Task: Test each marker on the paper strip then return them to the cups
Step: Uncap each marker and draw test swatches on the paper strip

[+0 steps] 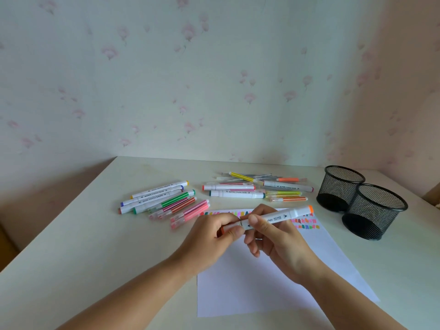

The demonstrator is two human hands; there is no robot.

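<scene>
Marker (273, 219): long axis runs from left hand (214, 236) up-right past right hand (273, 236).
Left hand: pinches near cap — ready to pull.
Right hand: grips barrel.

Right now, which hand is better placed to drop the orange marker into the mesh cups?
Right. The right hand grips the orange marker by its barrel, and both mesh cups stand on that side. The left hand only holds the marker's other end, farther from them.
</scene>
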